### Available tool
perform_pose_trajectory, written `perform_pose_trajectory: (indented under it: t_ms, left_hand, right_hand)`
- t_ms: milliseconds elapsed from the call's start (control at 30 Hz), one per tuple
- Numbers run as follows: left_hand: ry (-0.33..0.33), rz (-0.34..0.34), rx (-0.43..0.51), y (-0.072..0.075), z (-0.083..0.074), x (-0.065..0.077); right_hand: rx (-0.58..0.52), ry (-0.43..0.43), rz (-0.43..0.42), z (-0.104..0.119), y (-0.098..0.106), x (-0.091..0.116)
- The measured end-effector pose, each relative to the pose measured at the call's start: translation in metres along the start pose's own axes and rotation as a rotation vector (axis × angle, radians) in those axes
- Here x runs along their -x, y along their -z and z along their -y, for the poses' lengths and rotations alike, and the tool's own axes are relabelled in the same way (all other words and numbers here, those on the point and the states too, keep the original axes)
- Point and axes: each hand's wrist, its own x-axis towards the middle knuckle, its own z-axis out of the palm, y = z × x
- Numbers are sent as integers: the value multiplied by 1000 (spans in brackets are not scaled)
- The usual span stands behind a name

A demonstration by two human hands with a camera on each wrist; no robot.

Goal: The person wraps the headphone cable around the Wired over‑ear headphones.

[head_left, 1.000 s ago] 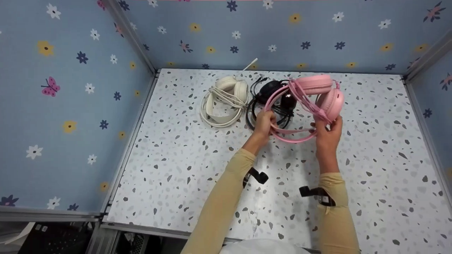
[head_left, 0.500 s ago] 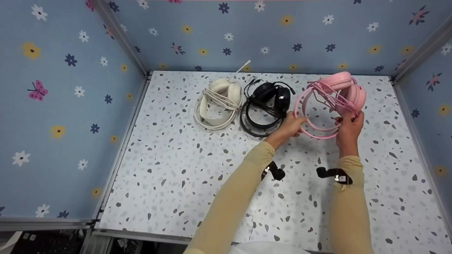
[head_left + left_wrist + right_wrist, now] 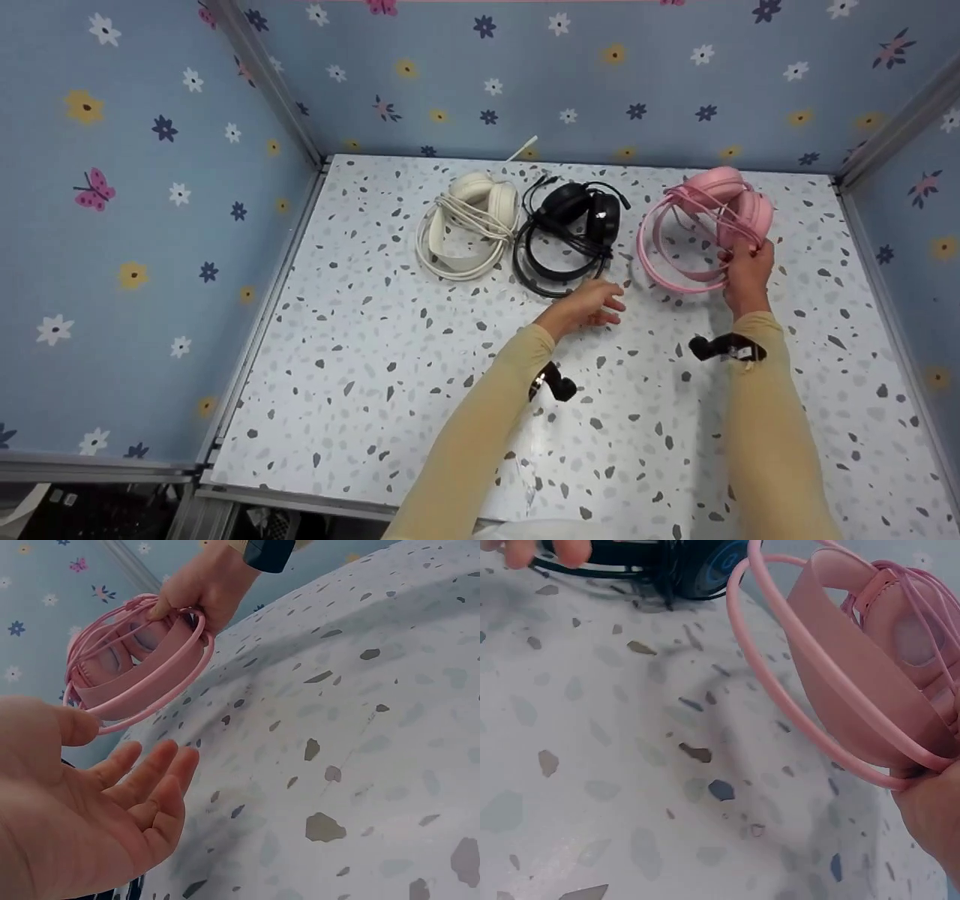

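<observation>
Pink headphones (image 3: 682,286) with a cord bundled across the ear cups are at the right of the row in the head view. My right hand (image 3: 748,274) grips them by the near right side, where band and ear cup meet. In the left wrist view, the pink headphones (image 3: 142,690) appear behind my left hand (image 3: 97,802), whose fingers are loosely bent around nothing. That left hand (image 3: 589,304) hovers just in front of the black headphones (image 3: 559,274) in the head view. White headphones (image 3: 461,262) with a boom microphone lie farther left.
A speckled white table (image 3: 360,375) carries all the headphones. Blue flowered panels (image 3: 570,82) stand at its back and sides. Dark items (image 3: 105,517) sit below the table edge at the lower left.
The pink headphones have gone right, away from above the black pair, and down toward the table. My left hand has let go of their band and drawn back left.
</observation>
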Motion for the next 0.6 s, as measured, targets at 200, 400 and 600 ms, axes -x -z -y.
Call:
perform_pose_trajectory:
  t_ms: [200,400,600]
  left_hand:
    - [42,-3,35,13,16,5]
    - [46,-54,60,23,23,9]
    - [46,-92,70,32,26,11]
  right_hand:
    - [129,-21,0,-17,1,-11]
    - [314,-26,25,-34,2,-18]
    - [429,-74,40,-38,4,-21]
